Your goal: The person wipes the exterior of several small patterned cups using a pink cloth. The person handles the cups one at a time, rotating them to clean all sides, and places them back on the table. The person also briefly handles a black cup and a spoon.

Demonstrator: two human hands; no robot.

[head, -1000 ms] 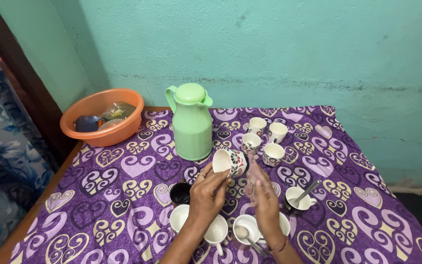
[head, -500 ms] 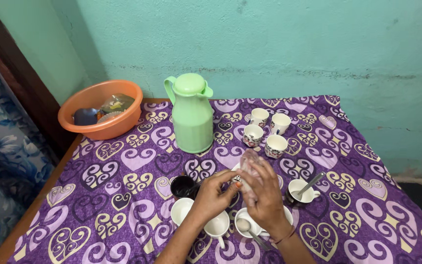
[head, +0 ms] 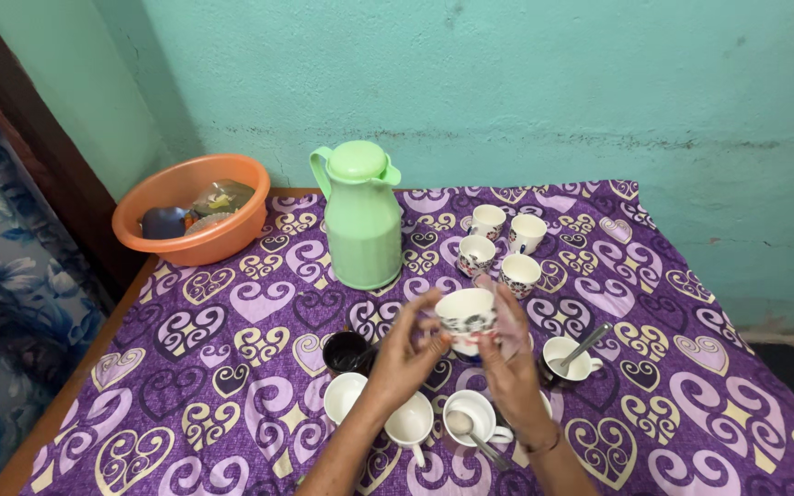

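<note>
While both hands (head: 457, 354) pinch patterned cup (head: 467, 314) | right grip blurred | cup's base hidden

White patterned cup (head: 467, 315) — dark floral print, tilted with its mouth toward the camera — held aloft at frame centre, slightly right.

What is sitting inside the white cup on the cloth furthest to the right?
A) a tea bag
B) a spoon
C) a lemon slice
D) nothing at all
B: the white cup, just to the right of the hands, has a metal spoon leaning in it, with the handle sticking out over the rim toward the upper right.
</note>
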